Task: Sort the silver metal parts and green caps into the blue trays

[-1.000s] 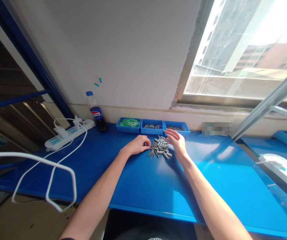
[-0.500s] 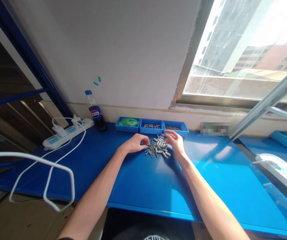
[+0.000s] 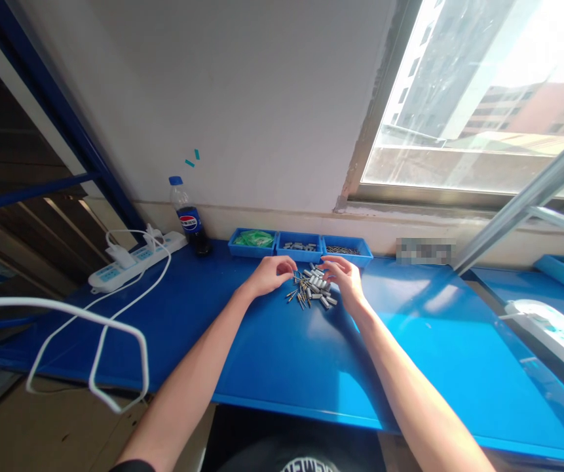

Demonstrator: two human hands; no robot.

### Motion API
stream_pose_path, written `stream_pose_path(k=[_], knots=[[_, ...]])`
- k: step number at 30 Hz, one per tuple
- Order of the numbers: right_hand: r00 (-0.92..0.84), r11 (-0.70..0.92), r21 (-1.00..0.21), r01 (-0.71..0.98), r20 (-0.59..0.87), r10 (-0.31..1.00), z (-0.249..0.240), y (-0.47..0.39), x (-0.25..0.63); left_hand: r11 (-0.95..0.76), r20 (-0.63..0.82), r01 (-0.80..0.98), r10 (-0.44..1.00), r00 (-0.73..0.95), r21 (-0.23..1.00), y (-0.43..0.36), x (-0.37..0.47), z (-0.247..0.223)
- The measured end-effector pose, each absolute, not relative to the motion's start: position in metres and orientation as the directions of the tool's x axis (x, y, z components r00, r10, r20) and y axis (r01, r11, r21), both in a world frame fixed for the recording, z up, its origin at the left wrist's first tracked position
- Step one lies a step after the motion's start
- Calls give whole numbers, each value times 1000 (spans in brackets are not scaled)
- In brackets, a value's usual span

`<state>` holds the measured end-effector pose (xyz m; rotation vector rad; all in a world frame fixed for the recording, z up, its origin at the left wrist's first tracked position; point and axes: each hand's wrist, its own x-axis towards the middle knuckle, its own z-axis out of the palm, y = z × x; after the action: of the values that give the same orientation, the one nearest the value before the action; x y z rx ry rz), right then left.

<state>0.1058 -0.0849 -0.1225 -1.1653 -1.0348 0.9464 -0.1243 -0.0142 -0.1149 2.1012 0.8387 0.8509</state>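
A loose pile of short grey metal cylinders and thin metal pins lies on the blue table, the pins mostly on the left side of the pile. At the pile's left edge is my left hand, fingers curled and the tips of thumb and forefinger close together; whatever is between them is too small to make out. My right hand hovers at the pile's right edge with bent fingers held apart, and I see nothing in its grasp.
Behind the pile stand three blue trays: one with green bags, one with grey cylinders, one with pins. A cola bottle and a white power strip with looping cable are at left. A metal rail slants at right.
My left hand has lifted slightly and moved a little right and back along the pile's edge. My right hand stays almost in place. The view has shifted slightly.
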Motion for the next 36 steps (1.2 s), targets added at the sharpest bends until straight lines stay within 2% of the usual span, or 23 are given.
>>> stream_pose_path(k=[3, 7, 13, 18, 22, 27, 36], knots=[[231, 157, -988, 11, 155, 961, -124, -85, 104, -501, 360, 211, 803, 475, 839, -15, -119, -113], [132, 179, -979, 98, 191, 973, -123, -87, 100, -451, 373, 85, 818, 437, 889, -18, -112, -111], [70, 141, -990, -15, 140, 988, -123, -89, 92, -457, 380, 68, 805, 456, 887, -27, -101, -115], [87, 124, -992, -25, 121, 989, -125, -87, 92, -526, 401, 171, 788, 467, 833, -29, -97, -119], [229, 188, -980, 58, 197, 953, -125, -85, 101, -622, 425, 359, 760, 492, 696, -26, -100, -124], [390, 281, -957, 76, 287, 875, -123, -81, 114, -653, 360, 531, 749, 556, 539, -22, -107, -132], [391, 229, -972, 55, 232, 891, -122, -84, 112, -618, 312, 615, 783, 538, 489, -21, -111, -131]])
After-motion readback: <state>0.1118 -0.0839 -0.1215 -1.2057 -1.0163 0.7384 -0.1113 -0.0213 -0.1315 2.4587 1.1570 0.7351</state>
